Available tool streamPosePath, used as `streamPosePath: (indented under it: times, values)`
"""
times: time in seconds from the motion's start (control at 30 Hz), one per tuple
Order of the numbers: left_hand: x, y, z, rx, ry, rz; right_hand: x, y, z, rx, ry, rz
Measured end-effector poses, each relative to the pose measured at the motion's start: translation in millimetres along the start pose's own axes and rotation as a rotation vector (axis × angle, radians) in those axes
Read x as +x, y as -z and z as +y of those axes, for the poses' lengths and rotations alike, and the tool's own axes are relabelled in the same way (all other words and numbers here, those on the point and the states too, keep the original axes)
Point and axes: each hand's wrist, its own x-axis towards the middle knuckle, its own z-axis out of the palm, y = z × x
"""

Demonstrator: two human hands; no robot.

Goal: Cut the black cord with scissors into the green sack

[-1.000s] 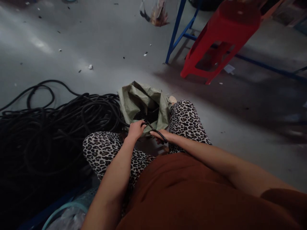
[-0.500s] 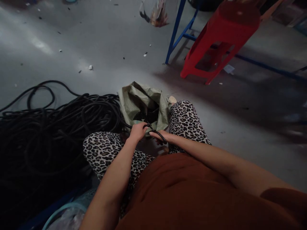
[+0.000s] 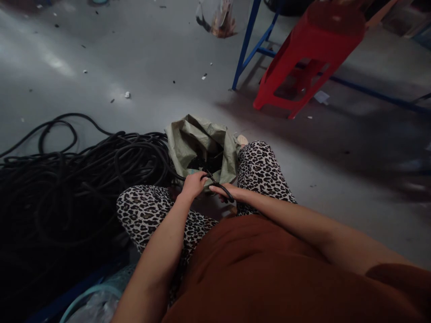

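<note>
I sit on the floor in leopard-print trousers with both hands between my knees. My left hand [image 3: 193, 184] is closed round a black cable [image 3: 134, 157] that runs in from a big tangled pile on my left. My right hand [image 3: 228, 192] is closed too, gripping a dark scissor-like tool [image 3: 222, 186] whose black handle loop shows over the fingers. The tool's tip meets the cable just in front of my left hand. An open green woven sack [image 3: 188, 143] stands right behind my hands, with dark scraps inside.
A red plastic stool [image 3: 313, 49] lies tipped by a blue metal frame [image 3: 247, 42] at the back right. A teal basket rim [image 3: 90, 294] sits by my left hip. Small litter dots the grey concrete floor [image 3: 117, 58].
My left hand has shifted slightly down and toward my right hand along the cable. The rest is the same.
</note>
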Motion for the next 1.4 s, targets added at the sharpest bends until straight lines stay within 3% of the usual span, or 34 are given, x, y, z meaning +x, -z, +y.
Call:
streamPosePath:
  times: [0.37,0.57,0.9,1.4]
  values:
    - [-0.9,-0.8,0.0,0.031,-0.077,0.018,0.2,1.9,1.1,-0.087,-0.003,0.019]
    - [0.1,-0.2,2.2,0.039,-0.070,0.052,-0.5,0.4,-1.6,-0.022,-0.109,0.094]
    - [-0.5,6.4,1.9,0.074,-0.051,0.103,-1.9,4.8,-5.0,-0.001,-0.069,0.200]
    - [-1.5,8.0,-0.1,0.013,-0.082,0.049,-3.9,9.6,-3.6,-0.036,-0.024,0.048]
